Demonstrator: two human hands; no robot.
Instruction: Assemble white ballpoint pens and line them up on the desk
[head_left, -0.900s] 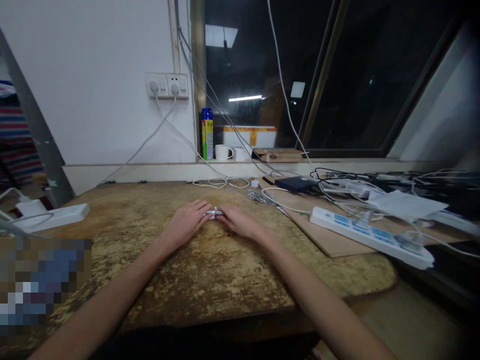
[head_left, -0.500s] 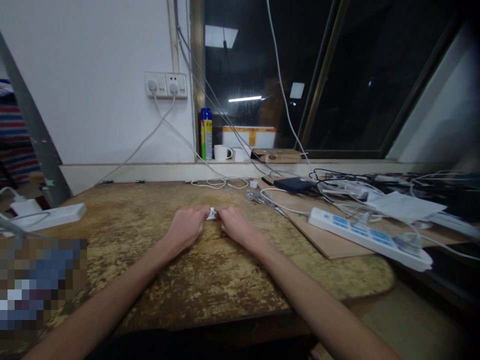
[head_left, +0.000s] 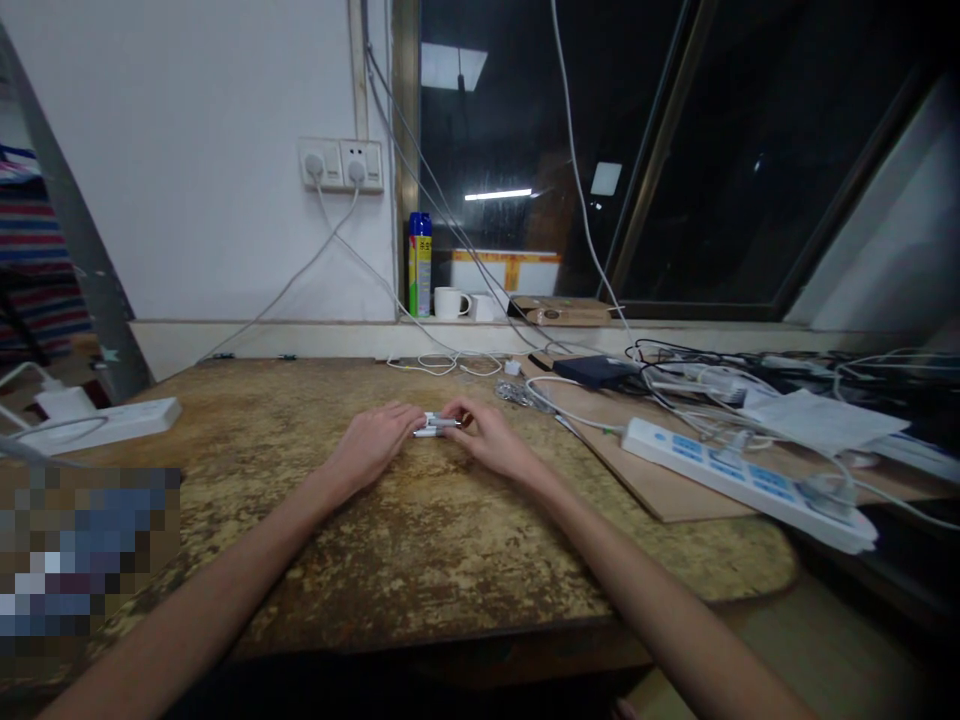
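Between my two hands is a small bundle of white and grey pens (head_left: 437, 424), lying crosswise just at the tabletop. Their exact number is unclear because fingers cover parts of them. My left hand (head_left: 377, 437) is closed at their left end, its fingers together and the thumb hidden. At the right end, my right hand (head_left: 489, 436) curls its thumb and fingers around the pens, and a dark tip shows near the fingers. Under both hands is the worn, mottled wooden table (head_left: 420, 540).
A white power strip (head_left: 750, 485) lies on a brown board (head_left: 600, 450) at the right, beside tangled cables and a black box (head_left: 592, 371). Another power strip (head_left: 112, 425) is at the left. A mug (head_left: 450, 303) and spray can (head_left: 420, 265) stand on the windowsill.
My hands have moved slightly apart, and more of the pens shows between them. My right hand has loosened from a tight fist into a pinch. The view has shifted a little.
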